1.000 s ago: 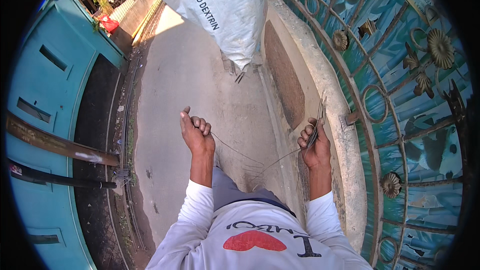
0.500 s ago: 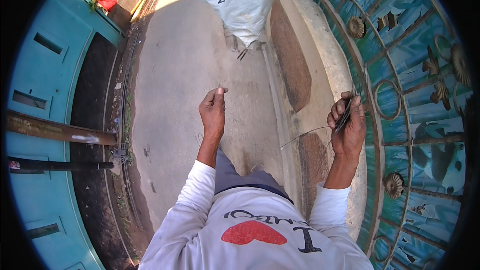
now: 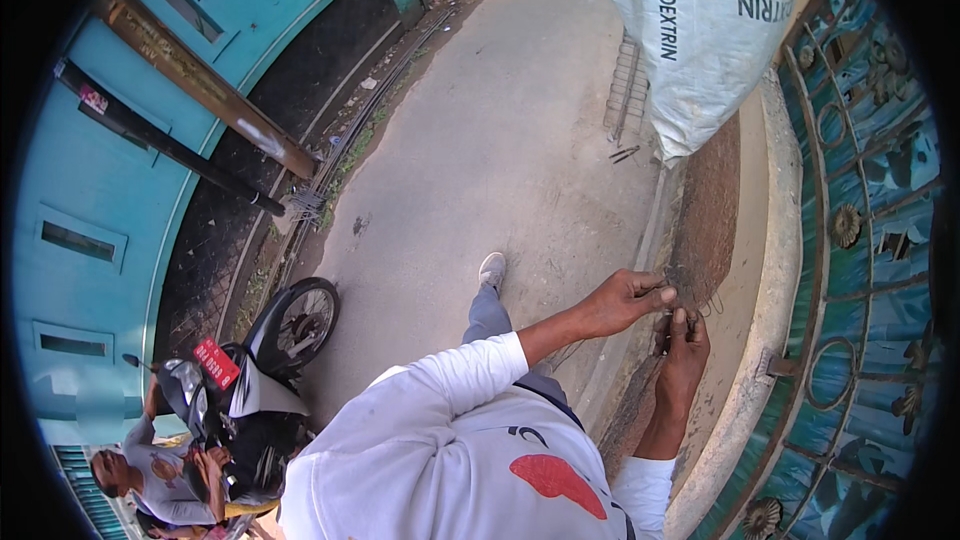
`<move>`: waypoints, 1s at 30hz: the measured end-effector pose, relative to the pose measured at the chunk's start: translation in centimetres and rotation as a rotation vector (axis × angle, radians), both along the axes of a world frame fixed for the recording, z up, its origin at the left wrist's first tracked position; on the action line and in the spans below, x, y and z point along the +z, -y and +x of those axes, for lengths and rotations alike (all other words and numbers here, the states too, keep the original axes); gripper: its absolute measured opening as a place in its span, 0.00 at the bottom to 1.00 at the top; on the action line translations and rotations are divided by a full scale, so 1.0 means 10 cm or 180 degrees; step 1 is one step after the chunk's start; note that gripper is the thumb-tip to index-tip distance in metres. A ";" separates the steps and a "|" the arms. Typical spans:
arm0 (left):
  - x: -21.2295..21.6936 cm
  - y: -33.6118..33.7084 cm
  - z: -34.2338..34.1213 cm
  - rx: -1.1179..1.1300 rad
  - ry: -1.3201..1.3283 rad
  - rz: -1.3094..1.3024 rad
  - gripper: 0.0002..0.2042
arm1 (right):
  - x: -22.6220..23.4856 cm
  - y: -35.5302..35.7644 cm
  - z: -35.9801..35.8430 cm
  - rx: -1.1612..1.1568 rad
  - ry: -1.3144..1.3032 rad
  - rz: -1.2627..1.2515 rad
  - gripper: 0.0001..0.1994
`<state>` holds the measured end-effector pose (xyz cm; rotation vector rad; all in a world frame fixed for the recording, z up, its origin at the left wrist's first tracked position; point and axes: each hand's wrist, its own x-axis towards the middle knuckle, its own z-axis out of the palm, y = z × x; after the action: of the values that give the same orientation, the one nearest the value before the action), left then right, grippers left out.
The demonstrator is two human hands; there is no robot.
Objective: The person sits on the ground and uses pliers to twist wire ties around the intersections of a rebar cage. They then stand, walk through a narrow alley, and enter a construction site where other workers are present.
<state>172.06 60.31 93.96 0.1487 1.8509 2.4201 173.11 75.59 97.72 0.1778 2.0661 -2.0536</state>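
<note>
My left hand (image 3: pixel 622 302) reaches across to the right, its thumb and fingers pinched at a tangle of thin dark wire (image 3: pixel 708 302). Just below it, nearly touching, my right hand (image 3: pixel 685 345) is closed with the thumb up, gripping the wire bundle. Loose ends of wire curl out past the fingertips. Exactly which strands each hand pinches is too fine to make out. Both hands are over the roadside edge, beside the low wall.
A big white woven sack (image 3: pixel 705 50) hangs ahead on the right, above a rebar cage (image 3: pixel 627 90). A decorated metal gate (image 3: pixel 850 270) runs along the right. At left are a teal wall (image 3: pixel 90 240), two poles, and a motorbike (image 3: pixel 265 360) with a person (image 3: pixel 165 475).
My left hand has moved right to meet the right hand at the wires. The view has turned, bringing the motorbike and person into sight, and one of my feet is stepping forward.
</note>
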 end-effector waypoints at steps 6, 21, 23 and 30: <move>0.12 0.19 0.16 -0.0044 -0.0097 -0.0335 0.12 | -0.11 0.14 0.02 0.0205 -0.0012 0.0067 0.12; -0.16 0.46 -0.11 0.0418 -0.0228 -0.0152 0.20 | -0.25 0.34 -0.25 0.0856 0.0428 -0.0195 0.10; -0.19 0.59 -0.14 0.0842 0.0034 -0.0143 0.22 | -0.24 0.46 -0.31 0.0699 0.0486 -0.0346 0.09; -0.21 1.12 -0.08 0.1127 0.0312 0.0008 0.24 | -0.58 0.52 -0.57 0.0912 0.0116 0.0458 0.08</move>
<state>171.30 49.08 91.90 -0.3192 1.9717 2.5917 167.38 70.36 91.90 -0.0552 2.0793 -1.7243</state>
